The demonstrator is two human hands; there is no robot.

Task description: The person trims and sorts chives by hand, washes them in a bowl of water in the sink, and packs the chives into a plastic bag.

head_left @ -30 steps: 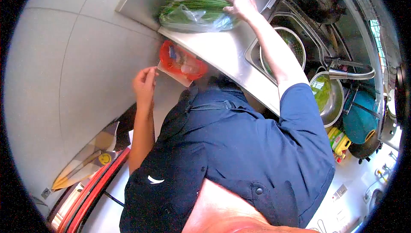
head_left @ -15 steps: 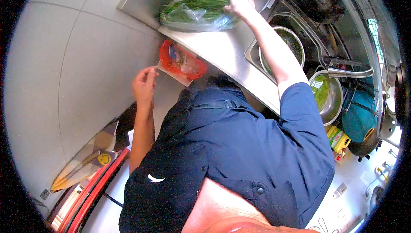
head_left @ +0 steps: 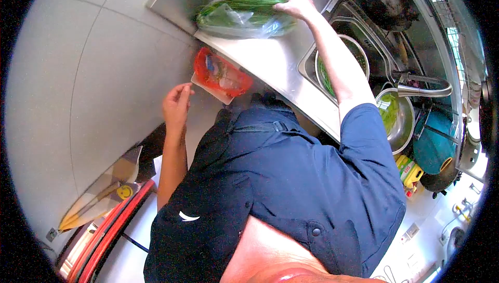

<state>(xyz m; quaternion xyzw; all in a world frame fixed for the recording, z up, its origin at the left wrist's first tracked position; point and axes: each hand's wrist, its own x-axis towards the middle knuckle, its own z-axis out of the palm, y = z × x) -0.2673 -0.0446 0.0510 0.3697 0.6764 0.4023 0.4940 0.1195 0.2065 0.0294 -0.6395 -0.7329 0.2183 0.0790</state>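
My right hand is at the right end of a clear plastic bag of long green stalks, fingers closed on the bag and its contents. The bag lies on the metal counter. My left hand hangs low on the left, its fingers drawn together with nothing visible in them. Right of it, below the counter edge, is a red-lined bin with scraps inside. Some green stalks show in a colander in the sink, partly hidden behind my right forearm.
A metal bowl with green pieces is beneath the curved faucet. A dark wok is at the upper right, a teal container and yellow bottle lower down. Red-edged furniture stands at the lower left.
The fingers of my right hand shifted up and left on the bag, then back down and right. My left hand has barely moved. The view has shifted slightly.
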